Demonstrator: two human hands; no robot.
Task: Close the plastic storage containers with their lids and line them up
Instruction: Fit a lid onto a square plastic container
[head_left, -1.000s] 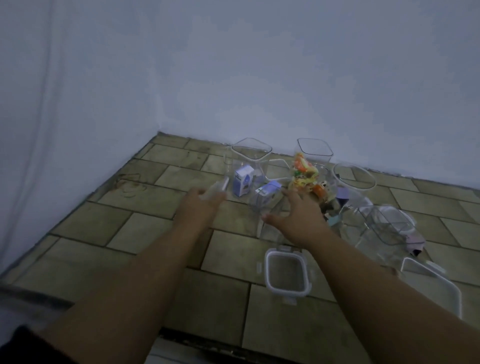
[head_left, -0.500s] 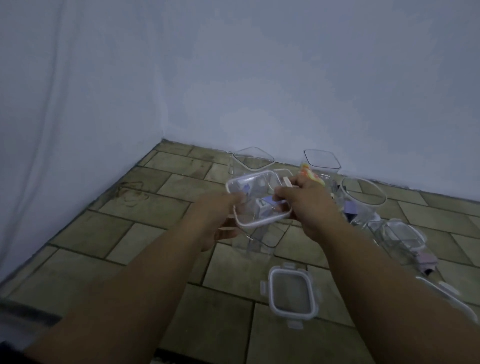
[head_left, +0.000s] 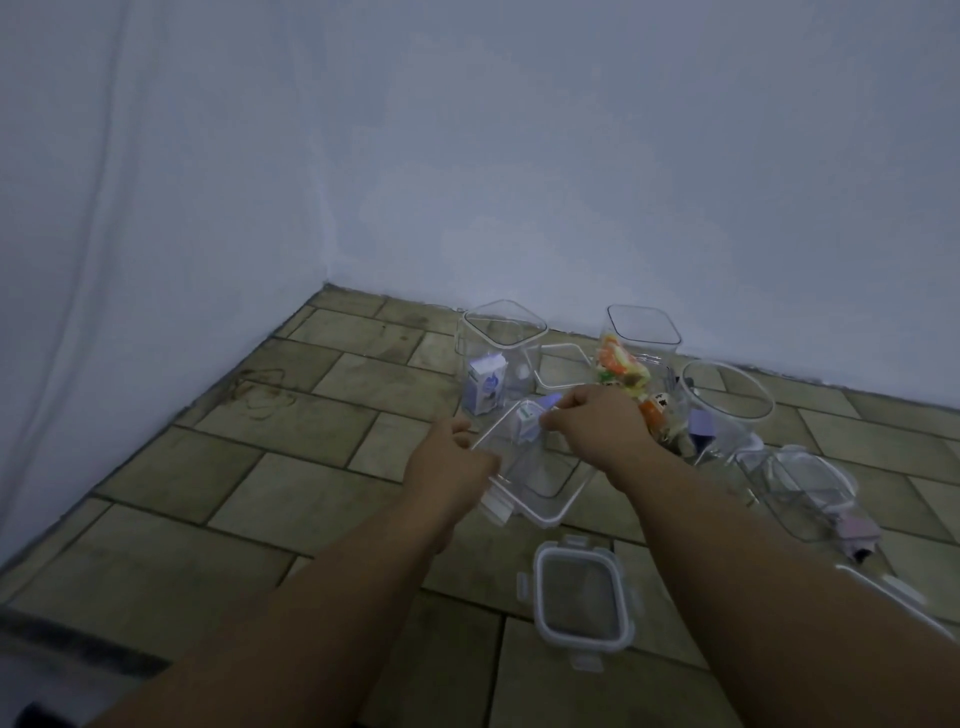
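Observation:
A clear square lid (head_left: 543, 506) with white clip tabs is held between both hands, tilted over a clear container that has a small carton (head_left: 525, 425) inside. My left hand (head_left: 451, 465) grips the lid's near left edge with curled fingers. My right hand (head_left: 597, 426) pinches its far right edge. Whether the lid touches the container's rim is unclear. Another clip lid (head_left: 579, 592) lies flat on the tiled floor just in front of my arms. Open clear containers stand behind: a tall square one (head_left: 501, 332), a second square one (head_left: 644, 325) and a round one (head_left: 727, 389).
A blue-and-white carton (head_left: 485, 387) stands by the tall container. A thin lid frame (head_left: 563, 364) lies behind my hands, next to a bag of colourful sweets (head_left: 621, 369). A clear container (head_left: 795, 483) lies on its side at the right, and another lid (head_left: 893, 592) is at the far right. A white wall is close behind.
Both hands reached forward, picked up the square lid and lifted it. They have now lowered and tilted it over the container with the small carton.

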